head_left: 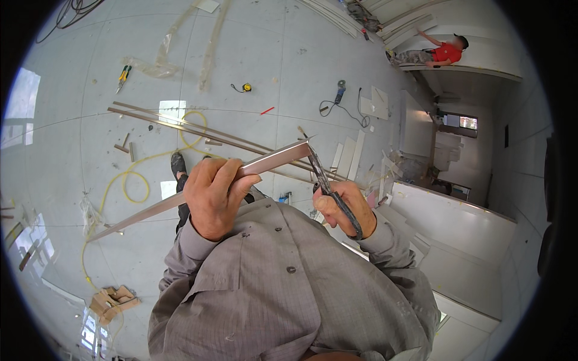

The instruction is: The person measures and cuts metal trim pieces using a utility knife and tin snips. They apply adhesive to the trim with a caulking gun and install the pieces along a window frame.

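Note:
My left hand (214, 195) is closed round a long bronze-coloured metal trim strip (274, 159), thumb along its lower edge. The strip slants from the floor side at lower left up to its end in front of my chest. In my right hand (349, 207) is a pair of metal snips (320, 171) with dark handles, fingers wrapped round the grips. The snips' tips meet the strip's right end; whether the blades are closed on it is too small to tell. Beneath, more long bronze strips (241, 143) lie on the grey tiled floor.
A yellow hose (135, 174) curls over the floor at left. Farther off lie green-and-yellow snips (123, 78), a tape measure (245, 88) and a corded angle grinder (341, 91). Crumpled cardboard (113, 302) sits lower left. White panels (451, 219) stand at right; a person in red (447, 53) is beyond.

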